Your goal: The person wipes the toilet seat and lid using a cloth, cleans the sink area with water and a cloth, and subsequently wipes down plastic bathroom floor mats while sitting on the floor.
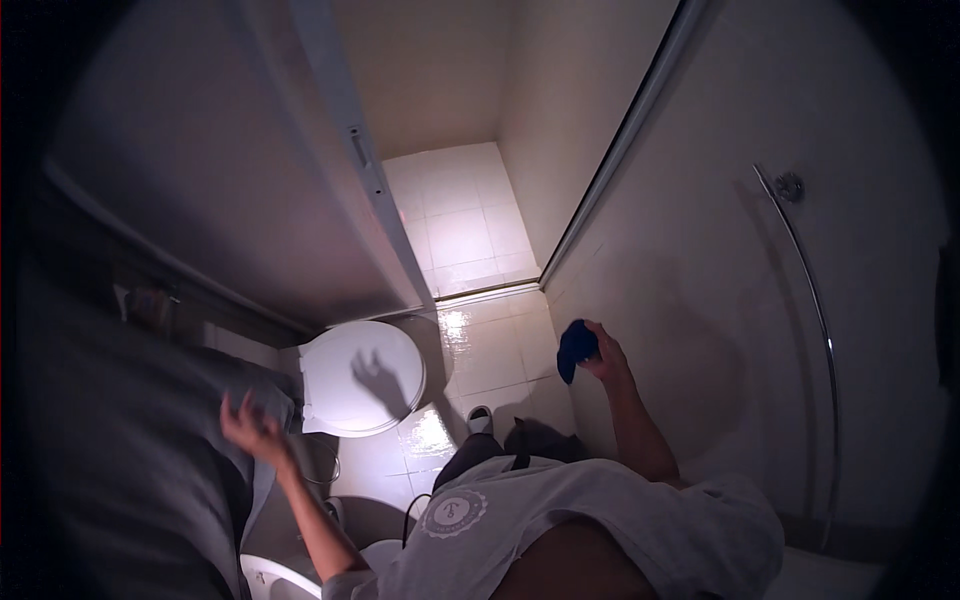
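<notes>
My right hand (610, 355) is closed around a bunched blue cloth (577, 346), held out in front of the pale wall on the right. Part of the cloth hangs down below the fingers. On the left, my left hand (252, 430) is raised with its fingers apart and nothing visible in it. It is nearest to a large dark grey fabric (130, 440) hanging along the left side; whether it touches the fabric I cannot tell. Beyond that hand is a white toilet (340, 355) with its lid down, and the hand's shadow falls on the lid.
A frosted sliding door (240, 170) with a metal-coloured frame stands partly open before a tiled recess (460, 225). Shiny pale tiles cover the floor (490, 350). A long chrome rail (815, 290) runs along the right wall (680, 300). A white basin rim (270, 572) shows at lower left.
</notes>
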{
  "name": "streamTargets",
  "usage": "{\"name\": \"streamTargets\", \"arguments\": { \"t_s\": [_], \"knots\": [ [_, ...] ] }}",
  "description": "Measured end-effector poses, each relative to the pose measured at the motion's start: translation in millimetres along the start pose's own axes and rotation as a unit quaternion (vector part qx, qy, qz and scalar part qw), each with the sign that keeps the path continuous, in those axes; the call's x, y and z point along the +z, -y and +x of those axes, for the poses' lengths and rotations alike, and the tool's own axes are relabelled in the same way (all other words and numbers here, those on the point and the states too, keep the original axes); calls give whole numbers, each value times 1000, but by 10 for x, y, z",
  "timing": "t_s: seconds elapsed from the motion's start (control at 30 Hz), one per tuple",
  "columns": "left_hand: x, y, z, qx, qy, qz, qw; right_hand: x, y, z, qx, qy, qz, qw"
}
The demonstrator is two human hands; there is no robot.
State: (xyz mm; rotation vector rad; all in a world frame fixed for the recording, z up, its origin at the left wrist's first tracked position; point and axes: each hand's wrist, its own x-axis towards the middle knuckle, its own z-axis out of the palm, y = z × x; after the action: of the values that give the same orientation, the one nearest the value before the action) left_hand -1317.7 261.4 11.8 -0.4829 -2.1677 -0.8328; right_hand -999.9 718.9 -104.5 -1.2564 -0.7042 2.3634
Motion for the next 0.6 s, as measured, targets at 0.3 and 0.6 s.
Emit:
{"name": "streamTargets", "arguments": {
  "t_s": [0.3, 0.6],
  "knots": [
    [2367, -1869, -64, 56, 281, -229, 930, 1028, 1165, 1060, -85, 127, -57, 987],
    [3312, -2219, -670, -140, 388, -219, 884, 1650, 1724, 2846, -150, 40, -139, 978]
  ]
}}
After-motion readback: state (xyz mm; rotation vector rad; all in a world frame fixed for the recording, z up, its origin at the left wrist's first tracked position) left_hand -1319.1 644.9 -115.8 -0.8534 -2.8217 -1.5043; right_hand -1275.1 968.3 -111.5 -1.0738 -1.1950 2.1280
